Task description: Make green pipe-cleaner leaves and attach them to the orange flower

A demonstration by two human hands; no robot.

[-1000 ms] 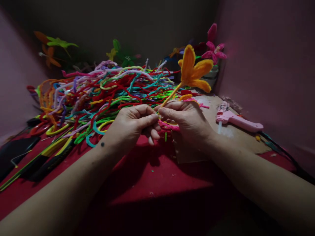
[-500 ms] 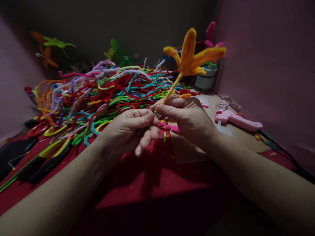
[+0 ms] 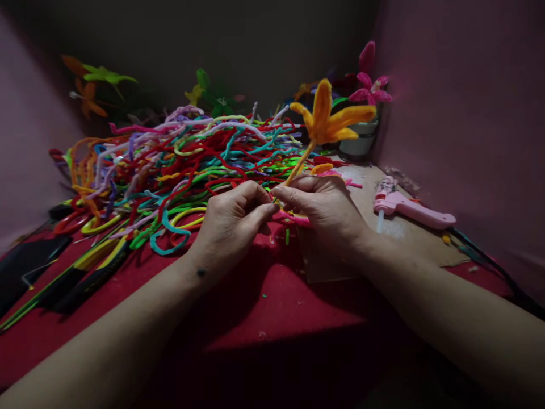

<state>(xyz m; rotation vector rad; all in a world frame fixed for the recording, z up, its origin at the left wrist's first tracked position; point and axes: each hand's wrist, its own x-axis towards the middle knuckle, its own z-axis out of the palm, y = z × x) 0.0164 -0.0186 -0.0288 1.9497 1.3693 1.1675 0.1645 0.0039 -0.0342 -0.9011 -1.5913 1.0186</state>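
No legible text, black handle (image 3: 96,279), faint marks (perhaps lettering)

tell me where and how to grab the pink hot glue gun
Probably by the middle of the handle, from above on the near side: the pink hot glue gun lies on cardboard, handle stretching right, away from the glue stick jutting toward the viewer. The right hand, nearest, holds the orange flower.

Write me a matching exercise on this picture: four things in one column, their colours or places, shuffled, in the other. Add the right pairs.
Things
1. Held flower
2. Pot
3. Glue gun
4. Table

Colours and places
A. pink, lying on cardboard
B. red
C. pale grey, at the back right
D. orange, petals spread

Pairs: 1-D; 2-C; 3-A; 4-B
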